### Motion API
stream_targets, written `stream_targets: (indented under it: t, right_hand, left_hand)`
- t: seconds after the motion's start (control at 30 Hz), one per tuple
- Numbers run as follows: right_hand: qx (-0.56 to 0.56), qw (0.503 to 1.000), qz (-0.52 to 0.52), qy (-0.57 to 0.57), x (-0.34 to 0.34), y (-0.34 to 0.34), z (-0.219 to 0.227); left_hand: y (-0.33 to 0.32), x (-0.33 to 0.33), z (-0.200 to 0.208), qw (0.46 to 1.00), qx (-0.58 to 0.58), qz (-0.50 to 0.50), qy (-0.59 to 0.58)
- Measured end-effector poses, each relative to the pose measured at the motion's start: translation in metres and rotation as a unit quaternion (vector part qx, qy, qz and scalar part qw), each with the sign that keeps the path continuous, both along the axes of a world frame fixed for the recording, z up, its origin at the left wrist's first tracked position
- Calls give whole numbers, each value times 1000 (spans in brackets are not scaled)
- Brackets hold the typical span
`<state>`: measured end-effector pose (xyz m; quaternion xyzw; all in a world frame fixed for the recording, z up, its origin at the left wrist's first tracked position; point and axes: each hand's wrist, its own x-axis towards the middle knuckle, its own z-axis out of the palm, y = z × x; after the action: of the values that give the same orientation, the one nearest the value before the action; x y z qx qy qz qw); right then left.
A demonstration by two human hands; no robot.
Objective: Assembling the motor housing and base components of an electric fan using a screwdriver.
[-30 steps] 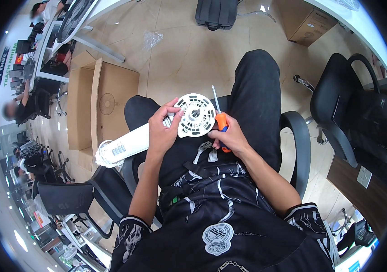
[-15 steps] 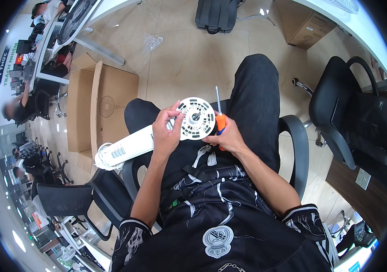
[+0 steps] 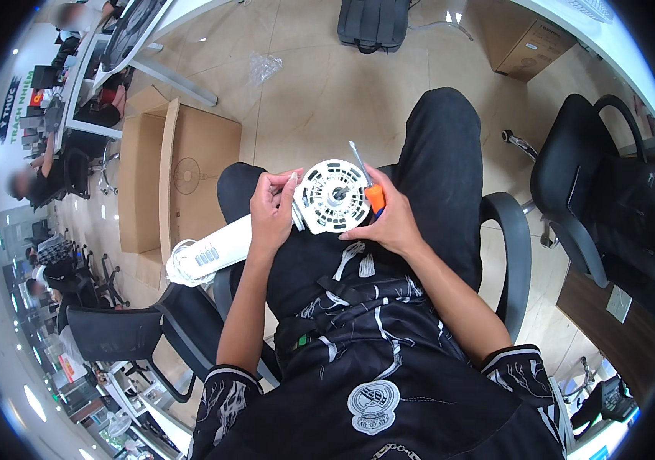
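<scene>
A white fan body lies across my lap, its round slotted motor head point(image 3: 334, 196) facing up with a shaft at the centre. Its white column point(image 3: 216, 249) runs down to the left, with buttons and a coiled white cord point(image 3: 182, 264) at the end. My left hand point(image 3: 272, 211) is at the head's left edge, thumb and fingertips pinched together; whatever is between them is too small to make out. In my right hand point(image 3: 393, 220) is a screwdriver point(image 3: 376, 199) with an orange and blue handle, its shaft pointing up and away. That hand's fingers also brace the head's right side.
An open cardboard box point(image 3: 201, 165) stands on the floor to the left. Black office chairs point(image 3: 603, 192) are at right and lower left. A backpack point(image 3: 373, 24), a clear plastic bag point(image 3: 264, 67) and another carton point(image 3: 525, 46) lie ahead. People sit at desks far left.
My left fingertips have drawn back from the motor head's face to its left edge. The screwdriver now tilts left, and my right fingers have spread round the head's right side.
</scene>
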<state>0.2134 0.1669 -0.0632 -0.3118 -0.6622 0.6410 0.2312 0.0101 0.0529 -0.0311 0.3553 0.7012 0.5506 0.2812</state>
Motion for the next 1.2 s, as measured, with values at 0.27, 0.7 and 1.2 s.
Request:
stream_targets:
  t: [0.27, 0.7, 1.2]
  right_hand:
    - [128, 979, 155, 21, -14, 39, 5]
    - [148, 983, 105, -23, -8, 31, 9]
    - [66, 990, 121, -41, -7, 31, 4]
  left_hand:
    - [-14, -1, -5, 983, -39, 31, 179]
    - [-13, 6, -6, 975, -37, 95, 197]
    - [-17, 1, -13, 980, -32, 67, 183]
